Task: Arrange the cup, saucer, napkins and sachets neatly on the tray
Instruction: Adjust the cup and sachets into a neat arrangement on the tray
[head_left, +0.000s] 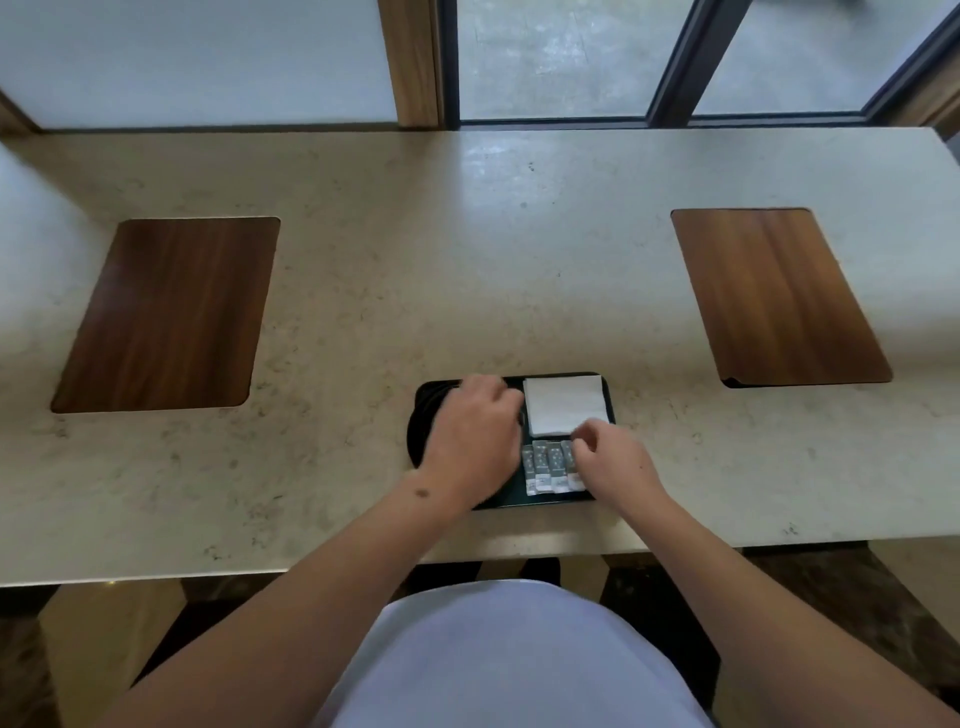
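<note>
A black tray (607, 387) lies near the table's front edge. White napkins (563, 402) are stacked in its far right corner. Several grey sachets (548, 467) stand side by side in its near right part. My left hand (475, 436) covers the tray's left half, palm down, over a dark round saucer (415, 431) whose edge shows at the left; the cup is hidden under the hand, and I cannot tell whether the hand grips it. My right hand (610, 457) pinches the rightmost sachet with curled fingers.
The beige stone table (415, 260) has two dark wooden inlays, one at the left (166, 312) and one at the right (779, 296). Windows and a wooden post stand behind the table. My torso is close to the front edge.
</note>
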